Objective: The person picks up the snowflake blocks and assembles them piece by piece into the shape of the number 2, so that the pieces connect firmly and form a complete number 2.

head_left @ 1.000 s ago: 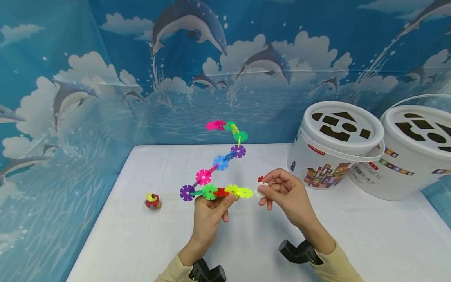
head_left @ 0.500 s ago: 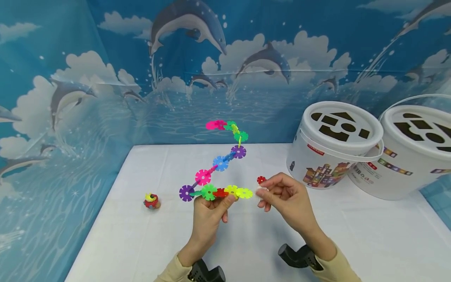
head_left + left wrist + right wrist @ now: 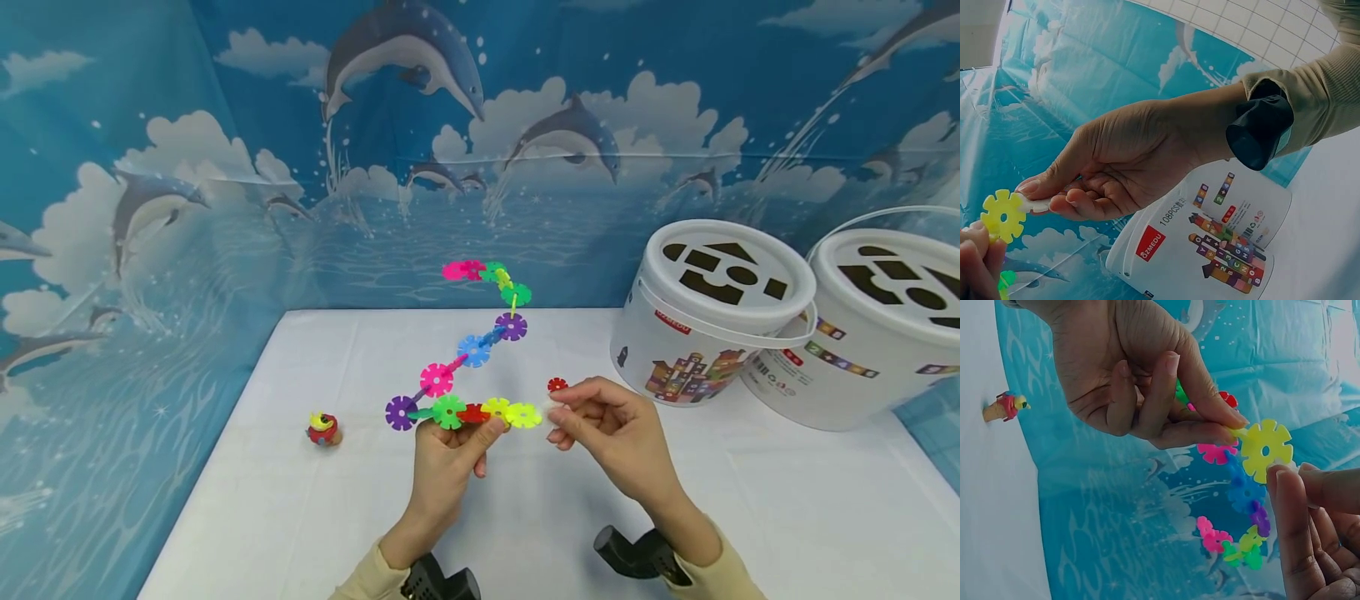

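My left hand (image 3: 447, 471) pinches a long chain of flower-shaped interlocking discs near its yellow end, thumb on top. From there the chain runs left through red and green discs to a purple disc (image 3: 401, 412), then zigzags up through pink, blue and purple to a pink end. My right hand (image 3: 611, 433) pinches a white disc (image 3: 1036, 204) between thumb and forefinger. In the left wrist view the white disc meets the edge of the yellow end disc (image 3: 1004, 216). A small red disc (image 3: 557, 384) shows just past my right fingertips.
Two white lidded buckets (image 3: 712, 312) with shape-cut lids stand at the back right. A small red and yellow bird figure (image 3: 323, 428) sits on the white tabletop (image 3: 285, 517) at the left. A blue dolphin backdrop (image 3: 360, 225) hangs behind.
My right hand has turned the white disc, broad face showing earlier, until it hardly shows in the head view. It is slightly lower now. My left hand keeps its hold.
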`<state>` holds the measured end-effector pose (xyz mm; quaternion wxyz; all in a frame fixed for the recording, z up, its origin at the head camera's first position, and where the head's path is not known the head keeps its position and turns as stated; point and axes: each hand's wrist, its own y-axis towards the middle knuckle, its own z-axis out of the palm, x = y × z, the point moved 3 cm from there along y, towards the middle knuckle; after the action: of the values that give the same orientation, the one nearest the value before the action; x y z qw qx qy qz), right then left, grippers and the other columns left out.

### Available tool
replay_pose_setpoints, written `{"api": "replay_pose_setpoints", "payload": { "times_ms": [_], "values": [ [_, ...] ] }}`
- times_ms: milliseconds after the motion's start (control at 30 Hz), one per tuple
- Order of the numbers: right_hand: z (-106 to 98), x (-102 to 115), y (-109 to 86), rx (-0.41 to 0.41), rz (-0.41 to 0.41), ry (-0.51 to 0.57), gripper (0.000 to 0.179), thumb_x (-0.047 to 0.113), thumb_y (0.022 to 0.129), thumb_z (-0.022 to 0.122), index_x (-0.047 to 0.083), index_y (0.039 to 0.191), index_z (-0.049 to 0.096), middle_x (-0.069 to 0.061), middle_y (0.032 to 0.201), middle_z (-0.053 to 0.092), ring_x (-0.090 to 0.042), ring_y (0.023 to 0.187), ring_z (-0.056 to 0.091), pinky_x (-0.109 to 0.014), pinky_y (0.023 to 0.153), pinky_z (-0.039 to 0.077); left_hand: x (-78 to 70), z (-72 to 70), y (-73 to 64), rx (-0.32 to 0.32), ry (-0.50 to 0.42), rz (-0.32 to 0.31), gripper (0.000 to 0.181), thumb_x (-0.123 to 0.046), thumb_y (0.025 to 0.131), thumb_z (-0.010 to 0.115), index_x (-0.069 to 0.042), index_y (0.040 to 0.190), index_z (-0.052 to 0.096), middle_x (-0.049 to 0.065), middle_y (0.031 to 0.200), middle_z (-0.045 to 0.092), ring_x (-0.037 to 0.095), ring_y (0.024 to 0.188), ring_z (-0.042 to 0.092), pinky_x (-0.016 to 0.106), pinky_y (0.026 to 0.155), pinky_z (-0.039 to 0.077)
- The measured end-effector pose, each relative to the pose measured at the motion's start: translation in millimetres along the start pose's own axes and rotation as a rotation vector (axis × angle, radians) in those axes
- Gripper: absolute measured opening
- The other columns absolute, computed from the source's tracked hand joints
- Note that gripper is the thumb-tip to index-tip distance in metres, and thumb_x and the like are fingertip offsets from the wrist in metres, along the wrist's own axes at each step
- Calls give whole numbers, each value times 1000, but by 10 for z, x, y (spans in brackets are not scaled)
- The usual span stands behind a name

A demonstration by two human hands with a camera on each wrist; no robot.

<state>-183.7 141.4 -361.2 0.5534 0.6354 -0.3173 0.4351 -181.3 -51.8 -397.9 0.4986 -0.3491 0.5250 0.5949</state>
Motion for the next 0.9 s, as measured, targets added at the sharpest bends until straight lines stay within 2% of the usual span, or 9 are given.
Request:
{"api": "replay_pose_setpoints", "payload": {
  "times_ms": [167, 433, 600, 900],
  "values": [
    [33, 6, -23, -31, 7, 4, 22, -14, 82, 65, -8, 103, 61, -17, 80, 65, -23, 62, 66, -34, 56, 55, -2, -13, -6, 0, 4, -7, 16, -5, 87, 68, 10, 92, 69, 18, 81, 70, 10, 36, 38, 21, 37, 29],
    [52, 0, -16, -42, -35, 29, 16, -17, 80, 65, -8, 94, 61, -18, 82, 67, -21, 60, 66, -33, 54, 55, -7, -6, 9, 22, -1, 6, 15, -5, 86, 69, 9, 93, 69, 17, 80, 70, 11, 35, 35, 23, 34, 26],
    [56, -6, -14, -35, -40, 39, 15, -16, 81, 65, -8, 93, 60, -18, 82, 67, -21, 60, 66, -33, 54, 55, -6, -2, 9, 20, -3, 13, 15, -3, 86, 68, 10, 92, 69, 15, 80, 70, 11, 34, 35, 25, 33, 24],
    [19, -51, 9, 10, -16, 54, 14, -14, 84, 63, -9, 96, 59, -18, 83, 65, -21, 61, 66, -33, 56, 55, 2, 9, 7, 7, -10, -14, 16, -4, 86, 70, 11, 91, 68, 13, 78, 70, 8, 36, 35, 21, 35, 24]
  ]
}}
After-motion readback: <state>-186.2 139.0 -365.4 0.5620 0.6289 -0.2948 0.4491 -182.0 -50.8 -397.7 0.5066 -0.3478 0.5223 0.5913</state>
